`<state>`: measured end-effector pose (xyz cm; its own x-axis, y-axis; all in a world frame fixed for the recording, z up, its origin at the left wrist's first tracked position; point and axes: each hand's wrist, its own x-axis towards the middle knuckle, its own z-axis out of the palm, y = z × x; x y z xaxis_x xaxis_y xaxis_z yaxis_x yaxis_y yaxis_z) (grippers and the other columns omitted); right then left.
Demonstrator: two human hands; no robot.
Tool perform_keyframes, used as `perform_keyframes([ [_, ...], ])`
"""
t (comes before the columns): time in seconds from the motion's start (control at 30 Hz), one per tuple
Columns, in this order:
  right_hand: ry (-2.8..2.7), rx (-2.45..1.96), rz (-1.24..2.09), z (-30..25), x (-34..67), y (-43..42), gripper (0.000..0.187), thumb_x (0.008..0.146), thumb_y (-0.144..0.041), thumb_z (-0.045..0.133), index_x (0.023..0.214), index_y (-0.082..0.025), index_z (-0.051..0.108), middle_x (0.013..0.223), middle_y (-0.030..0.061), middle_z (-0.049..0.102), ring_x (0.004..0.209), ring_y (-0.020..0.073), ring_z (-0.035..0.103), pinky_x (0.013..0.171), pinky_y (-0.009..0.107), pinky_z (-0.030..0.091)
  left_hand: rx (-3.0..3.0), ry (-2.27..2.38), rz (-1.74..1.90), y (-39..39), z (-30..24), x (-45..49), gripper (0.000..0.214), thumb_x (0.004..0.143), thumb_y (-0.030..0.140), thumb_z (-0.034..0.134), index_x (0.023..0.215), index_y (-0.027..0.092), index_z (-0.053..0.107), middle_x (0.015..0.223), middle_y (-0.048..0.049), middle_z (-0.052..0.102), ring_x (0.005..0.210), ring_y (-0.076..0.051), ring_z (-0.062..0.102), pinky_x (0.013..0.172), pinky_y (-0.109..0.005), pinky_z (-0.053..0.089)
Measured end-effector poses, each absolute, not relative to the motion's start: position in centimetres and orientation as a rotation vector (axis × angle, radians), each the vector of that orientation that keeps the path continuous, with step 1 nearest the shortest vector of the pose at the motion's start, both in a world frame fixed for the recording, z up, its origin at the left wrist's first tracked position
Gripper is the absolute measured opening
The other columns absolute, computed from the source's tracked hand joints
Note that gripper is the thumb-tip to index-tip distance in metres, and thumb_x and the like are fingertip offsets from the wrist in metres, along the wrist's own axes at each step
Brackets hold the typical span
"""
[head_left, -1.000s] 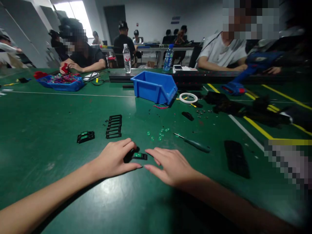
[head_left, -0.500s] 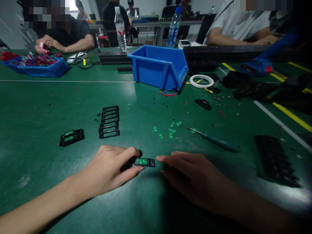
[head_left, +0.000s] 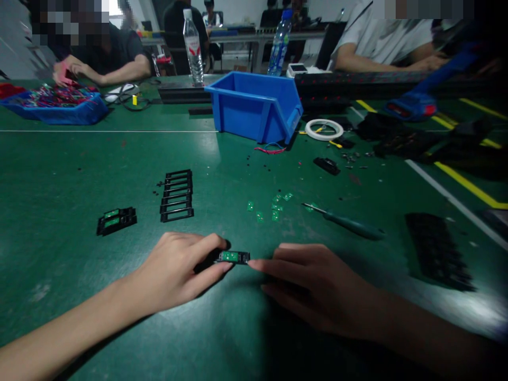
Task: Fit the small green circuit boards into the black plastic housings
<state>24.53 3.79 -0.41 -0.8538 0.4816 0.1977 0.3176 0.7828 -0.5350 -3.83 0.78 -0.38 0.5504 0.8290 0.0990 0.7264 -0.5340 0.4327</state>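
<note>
My left hand pinches a small black plastic holder with a green circuit board in it, between thumb and fingers, at the table's near middle. My right hand reaches in from the right with its index fingertip at the holder's right end. Its fingers are stretched out, the thumb stands apart below, and nothing shows between them. Beyond the hands lie several loose small green circuit boards and a screwdriver with a dark green handle. Two joined black holders with green boards lie to the left.
A black ladder-shaped frame lies left of centre. Further back stand a blue bin, a white ring and a water bottle. A black ribbed part lies at right. People sit across the green table.
My right index fingertip has moved slightly down and left and now meets the holder's right end. My left hand keeps its grip. The whole view has shifted slightly.
</note>
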Motion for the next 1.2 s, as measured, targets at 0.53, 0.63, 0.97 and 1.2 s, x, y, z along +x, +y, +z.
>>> perform_keyframes([
  [0.53, -2.527, -0.717, 0.851, -1.06, 24.67, 3.79, 0.029, 0.1, -0.021, 0.056, 0.129, -0.022, 0.06, 0.085, -0.0003, 0.065, 0.067, 0.0116, 0.052, 0.062, 0.026, 0.035, 2.461, 1.297, 0.413, 0.63, -0.35, -3.92, 0.024, 0.103, 0.041, 0.05, 0.113, 0.021, 0.059, 0.067, 0.0049, 0.056, 0.059, -0.011, 0.056, 0.059, -0.025, 0.033],
  [0.63, -2.491, -0.731, 0.897, -1.15, 24.67, 3.77, 0.034, 0.099, -0.019, 0.057, 0.133, -0.025, 0.058, 0.087, -0.001, 0.066, 0.068, 0.0108, 0.054, 0.064, 0.025, 0.037, 2.448, 1.299, 0.414, 0.65, -0.32, -3.87, 0.024, 0.104, 0.04, 0.05, 0.114, 0.02, 0.059, 0.067, 0.0044, 0.058, 0.058, -0.011, 0.056, 0.058, -0.024, 0.033],
  [0.97, -2.599, -0.711, 0.845, -0.83, 24.61, 3.96, 0.016, 0.101, -0.024, 0.053, 0.106, -0.018, 0.068, 0.08, 0.0024, 0.064, 0.069, 0.0134, 0.051, 0.063, 0.029, 0.033, 2.463, 1.313, 0.436, 0.67, -0.65, -3.99, 0.026, 0.105, 0.033, 0.049, 0.128, 0.022, 0.056, 0.078, 0.0023, 0.067, 0.063, -0.012, 0.062, 0.061, -0.025, 0.04],
  [1.2, -2.614, -0.733, 0.886, -0.67, 24.56, 4.01, 0.016, 0.101, -0.023, 0.052, 0.099, -0.018, 0.067, 0.079, 0.0018, 0.063, 0.069, 0.0133, 0.05, 0.063, 0.029, 0.032, 2.436, 1.326, 0.434, 0.7, -0.68, -4.01, 0.029, 0.105, 0.032, 0.048, 0.132, 0.023, 0.054, 0.079, 0.0028, 0.067, 0.063, -0.011, 0.062, 0.061, -0.024, 0.041],
])
